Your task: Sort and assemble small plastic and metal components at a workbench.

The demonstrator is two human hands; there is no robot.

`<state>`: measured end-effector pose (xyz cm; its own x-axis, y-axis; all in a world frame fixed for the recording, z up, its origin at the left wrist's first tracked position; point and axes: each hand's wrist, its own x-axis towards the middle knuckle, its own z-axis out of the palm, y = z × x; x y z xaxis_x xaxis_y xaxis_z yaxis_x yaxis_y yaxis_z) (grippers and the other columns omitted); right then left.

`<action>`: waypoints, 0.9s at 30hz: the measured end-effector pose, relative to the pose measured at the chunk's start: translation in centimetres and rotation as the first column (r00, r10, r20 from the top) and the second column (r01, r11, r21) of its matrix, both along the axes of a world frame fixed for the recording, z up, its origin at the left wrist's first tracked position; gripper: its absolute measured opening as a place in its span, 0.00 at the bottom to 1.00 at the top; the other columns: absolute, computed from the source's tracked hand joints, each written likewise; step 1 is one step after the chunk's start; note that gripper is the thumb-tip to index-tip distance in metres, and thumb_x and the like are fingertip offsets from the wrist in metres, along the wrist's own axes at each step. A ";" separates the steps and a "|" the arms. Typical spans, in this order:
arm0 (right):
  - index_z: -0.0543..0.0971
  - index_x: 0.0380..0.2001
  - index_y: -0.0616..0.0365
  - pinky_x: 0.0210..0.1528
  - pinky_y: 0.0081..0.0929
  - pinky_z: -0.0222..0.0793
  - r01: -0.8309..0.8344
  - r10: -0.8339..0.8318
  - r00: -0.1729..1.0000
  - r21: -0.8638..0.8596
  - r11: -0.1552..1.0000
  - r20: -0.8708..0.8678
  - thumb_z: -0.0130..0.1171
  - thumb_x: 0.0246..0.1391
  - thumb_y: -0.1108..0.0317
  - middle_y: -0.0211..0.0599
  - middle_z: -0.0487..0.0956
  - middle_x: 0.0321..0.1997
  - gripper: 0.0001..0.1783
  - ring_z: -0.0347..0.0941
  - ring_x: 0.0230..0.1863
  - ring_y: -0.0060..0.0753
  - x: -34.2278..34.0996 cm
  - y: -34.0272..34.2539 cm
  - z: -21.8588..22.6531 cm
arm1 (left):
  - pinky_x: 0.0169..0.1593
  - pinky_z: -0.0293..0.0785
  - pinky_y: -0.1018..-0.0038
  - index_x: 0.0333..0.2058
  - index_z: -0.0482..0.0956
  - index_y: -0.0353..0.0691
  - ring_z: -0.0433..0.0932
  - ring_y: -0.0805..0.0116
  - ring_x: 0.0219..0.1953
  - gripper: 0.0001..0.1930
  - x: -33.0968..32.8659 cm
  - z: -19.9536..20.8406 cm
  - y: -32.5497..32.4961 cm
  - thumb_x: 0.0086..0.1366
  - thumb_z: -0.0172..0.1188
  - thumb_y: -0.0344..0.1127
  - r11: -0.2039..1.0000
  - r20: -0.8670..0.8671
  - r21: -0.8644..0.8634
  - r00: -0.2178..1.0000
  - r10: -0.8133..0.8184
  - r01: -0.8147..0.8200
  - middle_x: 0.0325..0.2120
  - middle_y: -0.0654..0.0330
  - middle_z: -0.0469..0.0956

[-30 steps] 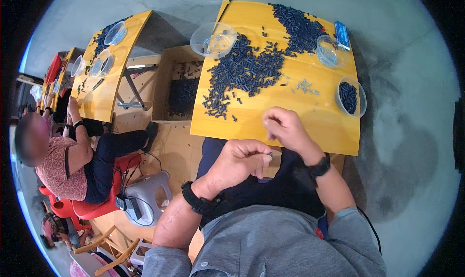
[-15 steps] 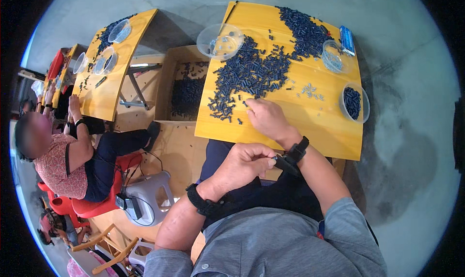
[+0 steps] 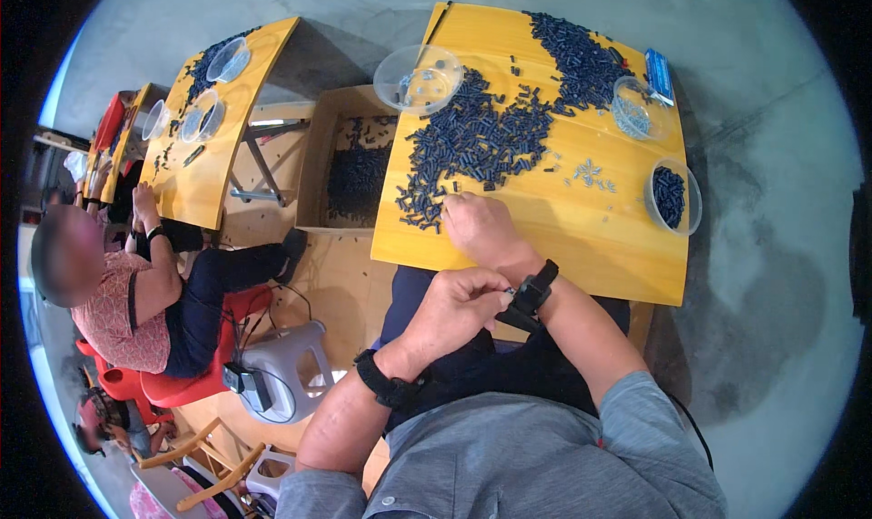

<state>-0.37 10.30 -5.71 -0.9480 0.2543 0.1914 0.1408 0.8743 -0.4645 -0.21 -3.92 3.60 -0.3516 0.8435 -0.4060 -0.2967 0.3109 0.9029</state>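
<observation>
My right hand (image 3: 484, 231) is over the near edge of the yellow table, fingers curled down beside the loose pile of small black cylindrical pieces (image 3: 481, 147). Its fingertips are mostly hidden, so what they grip cannot be made out. Closer to my body, my left hand (image 3: 459, 308) is closed in a pinch just beside my right wrist. A tiny pale bit shows at its fingertips, too small to name. Small silvery pieces (image 3: 590, 176) lie scattered on the table to the right of the pile.
On the yellow table (image 3: 527, 233) stand a clear tub (image 3: 416, 51), a tub of silvery pieces (image 3: 630, 110), a tub of black pieces (image 3: 670, 195) and a blue box (image 3: 658, 74). A cardboard box (image 3: 313, 169) sits left. Another person (image 3: 127, 292) works at a further table (image 3: 213, 147).
My right hand has drawn slightly left and nearer along the pile's edge. My left hand keeps its pinch beside the right wrist. The whole view has shifted a little.
</observation>
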 end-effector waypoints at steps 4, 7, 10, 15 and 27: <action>0.72 0.23 0.59 0.27 0.44 0.70 0.066 -0.070 0.997 -0.108 0.992 -0.041 0.51 0.49 0.70 0.47 0.76 0.23 0.05 0.75 0.24 0.50 0.1 0.4 0.4 | 0.27 0.70 0.83 0.35 0.78 0.30 0.73 0.81 0.21 0.06 -0.1 -0.4 -0.1 0.60 0.58 0.26 1.000 -0.003 0.004 1.000 0.019 -0.019 0.24 0.64 0.77; 0.73 0.26 0.61 0.30 0.48 0.67 0.104 -0.129 0.985 -0.197 0.975 -0.114 0.52 0.52 0.68 0.47 0.76 0.25 0.07 0.72 0.28 0.56 -0.5 1.5 0.5 | 0.26 0.71 0.83 0.35 0.78 0.30 0.73 0.81 0.21 0.06 -0.3 -0.6 0.0 0.60 0.57 0.26 1.000 -0.031 -0.015 0.999 0.025 -0.026 0.24 0.64 0.77; 0.71 0.23 0.60 0.27 0.46 0.69 0.107 -0.123 0.977 -0.098 0.989 -0.176 0.51 0.51 0.68 0.48 0.75 0.22 0.08 0.74 0.25 0.54 -1.2 2.1 0.6 | 0.26 0.71 0.83 0.35 0.78 0.30 0.73 0.81 0.21 0.06 -0.3 -0.4 0.0 0.61 0.57 0.26 0.999 -0.017 -0.018 0.999 0.036 -0.036 0.24 0.64 0.77; 0.73 0.25 0.61 0.31 0.46 0.69 0.106 -0.106 0.994 -0.054 0.993 0.014 0.52 0.53 0.67 0.48 0.76 0.26 0.09 0.74 0.28 0.54 -2.2 2.2 0.6 | 0.26 0.71 0.83 0.35 0.78 0.31 0.73 0.81 0.21 0.05 -0.6 -0.7 -0.1 0.60 0.57 0.26 0.999 -0.017 -0.016 0.999 0.045 -0.045 0.24 0.64 0.77; 0.74 0.26 0.63 0.30 0.44 0.72 0.181 -0.198 0.978 -0.212 0.960 -0.060 0.51 0.49 0.69 0.52 0.77 0.25 0.08 0.75 0.27 0.55 -0.2 2.2 1.6 | 0.28 0.71 0.83 0.36 0.78 0.34 0.76 0.78 0.24 0.05 -0.7 -1.3 -0.4 0.62 0.57 0.27 0.977 0.103 0.104 0.979 0.175 -0.185 0.26 0.63 0.78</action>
